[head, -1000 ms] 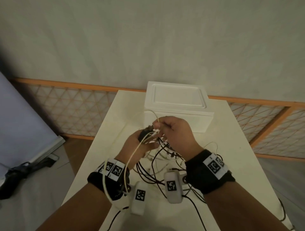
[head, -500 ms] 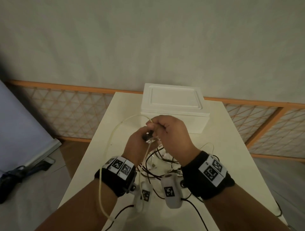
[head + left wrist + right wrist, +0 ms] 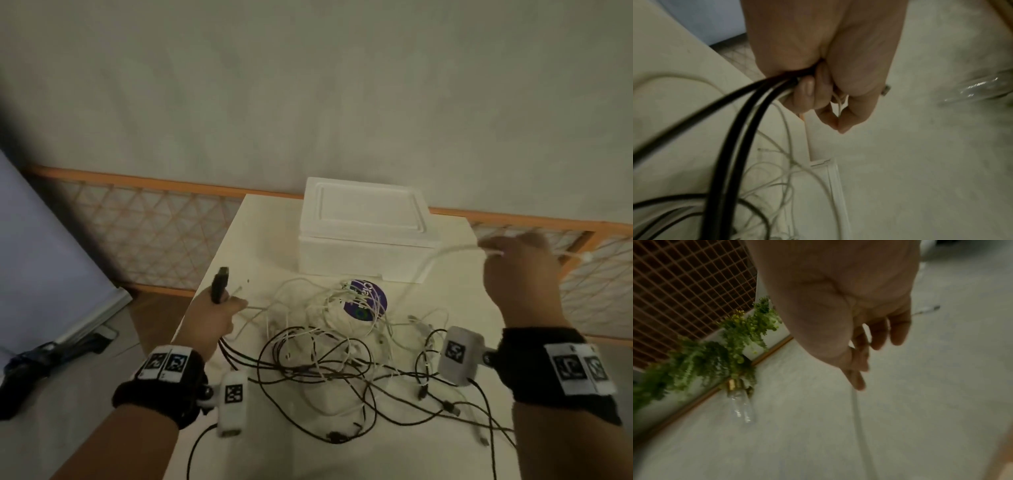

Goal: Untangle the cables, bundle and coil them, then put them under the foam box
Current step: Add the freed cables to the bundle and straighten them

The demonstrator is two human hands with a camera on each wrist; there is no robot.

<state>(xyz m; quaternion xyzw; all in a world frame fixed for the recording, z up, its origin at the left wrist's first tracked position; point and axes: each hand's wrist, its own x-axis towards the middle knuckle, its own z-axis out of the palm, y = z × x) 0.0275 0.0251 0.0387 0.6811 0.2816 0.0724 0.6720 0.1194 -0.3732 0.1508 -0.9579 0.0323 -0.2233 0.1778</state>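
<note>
A tangle of black and white cables (image 3: 329, 346) lies in the middle of the cream table (image 3: 260, 246). My left hand (image 3: 214, 315) grips several black cables (image 3: 748, 104) at the table's left edge, and a black plug (image 3: 219, 284) sticks up from the fist. Off to the right, my right hand (image 3: 517, 270) pinches a white cable (image 3: 442, 257) and holds it raised and stretched beside the foam box (image 3: 366, 229). In the right wrist view the white cable (image 3: 859, 418) runs out past the fingertips. The white foam box stands lid-on at the far end of the table.
A round purple sticker (image 3: 364, 299) lies on the table under the tangle, just in front of the box. A wooden lattice rail (image 3: 137, 219) runs behind the table. A glass bottle with green foliage (image 3: 740, 402) shows in the right wrist view.
My hands were together over the tangle; now they have pulled wide apart. The right hand drew the white cable out to the right, and the left hand carried the black plug left.
</note>
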